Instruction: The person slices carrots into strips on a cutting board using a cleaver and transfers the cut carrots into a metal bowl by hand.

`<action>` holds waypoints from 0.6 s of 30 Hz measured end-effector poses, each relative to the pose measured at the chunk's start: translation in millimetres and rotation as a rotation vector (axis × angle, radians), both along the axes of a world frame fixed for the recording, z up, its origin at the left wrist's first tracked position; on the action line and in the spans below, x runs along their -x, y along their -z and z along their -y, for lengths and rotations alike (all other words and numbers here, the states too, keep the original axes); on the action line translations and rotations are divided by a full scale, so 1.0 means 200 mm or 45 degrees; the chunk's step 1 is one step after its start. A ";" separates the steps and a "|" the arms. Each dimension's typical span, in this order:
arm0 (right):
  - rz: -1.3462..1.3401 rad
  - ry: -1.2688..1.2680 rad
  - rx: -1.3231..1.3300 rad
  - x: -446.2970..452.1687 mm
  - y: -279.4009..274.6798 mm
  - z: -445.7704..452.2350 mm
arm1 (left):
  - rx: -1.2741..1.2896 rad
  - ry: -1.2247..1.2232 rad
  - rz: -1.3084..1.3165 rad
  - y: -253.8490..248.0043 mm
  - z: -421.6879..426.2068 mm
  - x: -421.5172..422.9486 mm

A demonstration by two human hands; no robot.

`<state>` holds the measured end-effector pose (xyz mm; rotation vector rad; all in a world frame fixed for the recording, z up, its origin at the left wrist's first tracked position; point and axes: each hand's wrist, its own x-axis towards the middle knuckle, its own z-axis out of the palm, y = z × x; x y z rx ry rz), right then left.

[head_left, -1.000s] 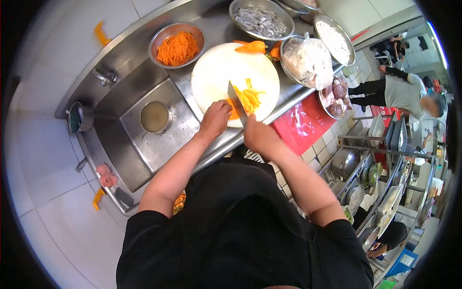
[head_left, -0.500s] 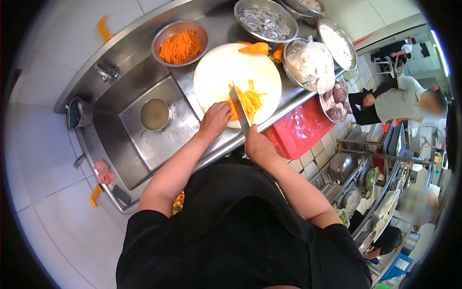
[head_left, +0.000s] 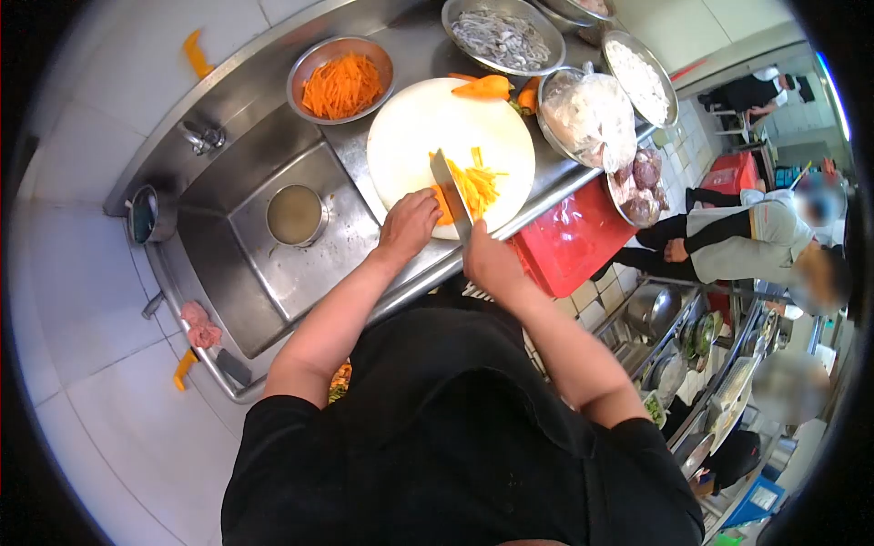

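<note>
My right hand is closed round the handle of a knife, whose blade rests on a round white cutting board. Fingers curled, my left hand presses an orange vegetable piece against the board, just left of the blade. Cut yellow-orange strips lie in a loose pile right of the blade. Near the board's top edge is an orange pepper or carrot piece; which of the two I cannot tell.
A bowl of orange shreds stands behind the board. Beside it are bowls of grey strips, white pieces and bagged food. The sink holds a pot. Co-workers stand at the right, beyond a shelf rack.
The knife has shifted slightly over the orange piece, and my hands stay in nearly the same place. At the right, people have moved, and a second one now stands close beside the first.
</note>
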<state>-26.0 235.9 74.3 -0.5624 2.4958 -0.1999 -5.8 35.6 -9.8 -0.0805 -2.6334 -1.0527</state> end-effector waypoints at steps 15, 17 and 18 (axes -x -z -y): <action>-0.017 0.059 0.128 0.18 -0.12 0.09 | -0.015 0.111 -0.018 -0.04 0.03 -0.01; -0.016 -0.007 0.110 0.23 -0.20 0.12 | -0.033 0.121 -0.065 -0.05 0.03 -0.03; -0.016 -0.009 0.108 0.19 -0.18 0.10 | -0.030 0.128 -0.058 -0.06 0.04 -0.03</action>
